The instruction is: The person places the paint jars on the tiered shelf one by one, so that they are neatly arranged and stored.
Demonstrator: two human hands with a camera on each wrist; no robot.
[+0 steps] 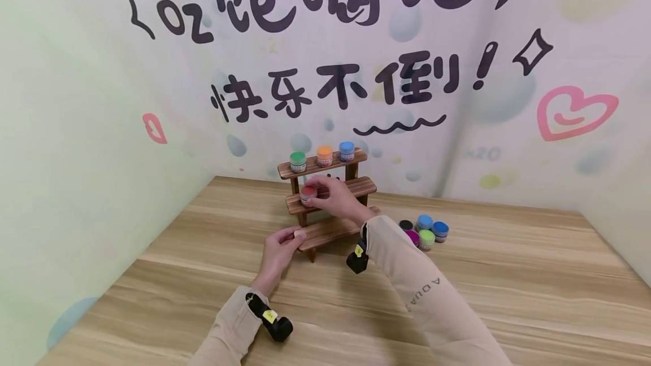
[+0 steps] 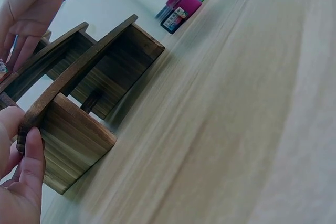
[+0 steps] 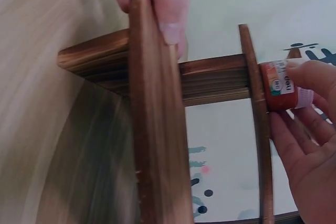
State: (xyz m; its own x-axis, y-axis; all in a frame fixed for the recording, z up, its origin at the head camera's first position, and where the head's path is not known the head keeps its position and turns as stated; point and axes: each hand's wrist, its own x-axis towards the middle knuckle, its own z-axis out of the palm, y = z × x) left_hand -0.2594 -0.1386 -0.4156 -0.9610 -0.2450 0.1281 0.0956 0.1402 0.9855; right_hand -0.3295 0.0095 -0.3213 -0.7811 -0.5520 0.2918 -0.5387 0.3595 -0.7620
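Note:
A three-tier wooden stand (image 1: 328, 232) stands on the table. My left hand (image 1: 278, 252) grips the left end of its lowest shelf, thumb on top and fingers beneath, as the left wrist view shows. At the left end of the middle shelf, my right hand (image 1: 337, 195) pinches a small red paint jar (image 3: 278, 85) between thumb and fingers. The jar stands upright, its base right at the shelf board. Along the top shelf sit a green jar (image 1: 298, 162), an orange jar (image 1: 324, 156) and a blue jar (image 1: 347, 152).
To the right of the stand, several more jars cluster on the wooden table (image 1: 508, 275), among them a magenta jar (image 2: 184, 4) and a light green jar (image 1: 426, 239). The right sleeve partly covers this group. A printed cloth (image 1: 488, 146) hangs behind the table.

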